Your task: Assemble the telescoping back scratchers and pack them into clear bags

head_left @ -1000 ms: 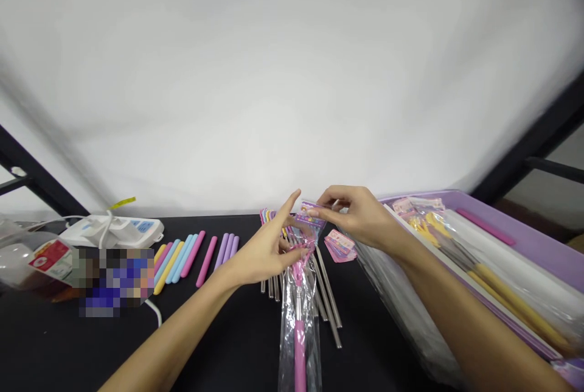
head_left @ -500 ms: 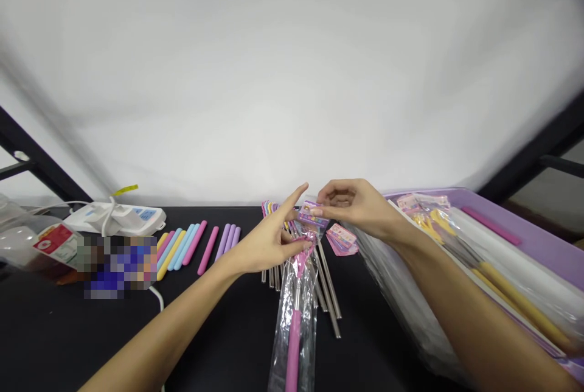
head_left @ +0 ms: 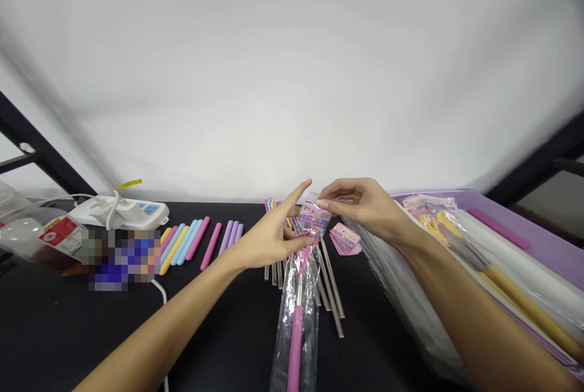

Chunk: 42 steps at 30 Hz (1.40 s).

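Observation:
A clear plastic bag (head_left: 298,313) with a pink-handled metal rod inside lies lengthwise in front of me on the black table (head_left: 68,331). My left hand (head_left: 269,237) pinches the bag's gathered top, its index finger sticking out. My right hand (head_left: 360,206) pinches a small colourful header card (head_left: 314,217) against the top of the bag. Both hands meet just above a bundle of bare steel rods (head_left: 331,294).
Loose pastel sleeves (head_left: 191,243) in yellow, blue, pink and purple lie to the left. A white power strip (head_left: 123,212) sits behind them. More header cards (head_left: 345,238) lie by my right wrist. A purple tray (head_left: 529,240) on the right holds packed items and clear bags.
Both hands stay at the bag's top with only small shifts. The view has tilted slightly, and the card sits a little higher against the bag.

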Available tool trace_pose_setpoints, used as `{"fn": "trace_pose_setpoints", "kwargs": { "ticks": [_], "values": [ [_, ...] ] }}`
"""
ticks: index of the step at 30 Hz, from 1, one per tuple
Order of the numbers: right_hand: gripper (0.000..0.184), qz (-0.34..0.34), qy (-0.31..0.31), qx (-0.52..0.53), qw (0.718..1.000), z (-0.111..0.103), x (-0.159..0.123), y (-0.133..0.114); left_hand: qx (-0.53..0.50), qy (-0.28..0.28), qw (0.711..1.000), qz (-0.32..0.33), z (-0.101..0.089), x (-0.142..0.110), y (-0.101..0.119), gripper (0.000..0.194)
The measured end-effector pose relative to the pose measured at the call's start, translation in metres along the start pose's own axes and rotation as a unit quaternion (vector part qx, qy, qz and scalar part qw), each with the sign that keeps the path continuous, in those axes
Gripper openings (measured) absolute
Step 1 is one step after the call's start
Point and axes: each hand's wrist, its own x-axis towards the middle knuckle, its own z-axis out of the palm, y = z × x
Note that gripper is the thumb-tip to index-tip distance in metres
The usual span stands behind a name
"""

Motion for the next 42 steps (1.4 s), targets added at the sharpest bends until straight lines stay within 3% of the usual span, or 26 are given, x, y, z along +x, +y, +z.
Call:
{"fn": "trace_pose_setpoints", "kwargs": {
  "ticks": [8, 16, 20, 23, 26, 28, 31, 34, 38, 40, 42],
  "values": [
    [0.023, -0.002, -0.062, -0.045, 0.997, -0.005, -0.006, -0.008, -0.012, 0.026, 1.0, 0.006, -0.004, 0.001, -0.001, 0.09],
    [0.024, -0.015, -0.026, -0.054, 0.998, -0.001, -0.003, -0.003, -0.027, 0.032, 0.999, 0.007, -0.004, 0.003, -0.004, 0.088],
    [0.031, 0.0, -0.018, -0.041, 0.999, -0.006, -0.005, -0.007, 0.002, 0.082, 0.997, 0.007, -0.003, 0.007, -0.003, 0.064],
    [0.035, 0.088, -0.044, -0.012, 0.995, -0.008, -0.014, -0.013, -0.003, 0.144, 0.989, 0.018, -0.002, 0.012, 0.006, 0.048],
    [0.036, 0.164, -0.108, 0.05, 0.979, -0.01, -0.028, -0.018, -0.011, 0.223, 0.974, 0.031, 0.003, 0.024, 0.016, 0.046],
    [0.035, 0.166, -0.108, 0.062, 0.978, -0.016, -0.037, -0.017, -0.016, 0.261, 0.964, 0.049, 0.01, 0.036, 0.02, 0.044],
    [0.026, 0.131, -0.06, 0.025, 0.989, -0.036, -0.051, -0.009, -0.05, 0.277, 0.957, 0.074, 0.03, 0.061, 0.022, 0.041],
    [0.024, 0.13, -0.016, -0.032, 0.991, -0.071, -0.066, 0.001, -0.132, 0.245, 0.958, 0.066, 0.061, 0.087, 0.024, 0.047],
    [0.027, 0.147, 0.1, -0.111, 0.978, -0.123, -0.091, 0.019, -0.165, 0.134, 0.977, 0.022, 0.103, 0.109, 0.024, 0.074],
    [0.029, 0.162, 0.168, -0.134, 0.963, -0.142, -0.106, 0.035, -0.067, 0.088, 0.993, 0.042, 0.119, 0.114, 0.021, 0.062],
    [0.027, 0.181, 0.204, -0.168, 0.947, -0.151, -0.121, 0.052, 0.078, 0.047, 0.991, 0.096, 0.13, 0.115, 0.016, 0.033]
  ]
}}
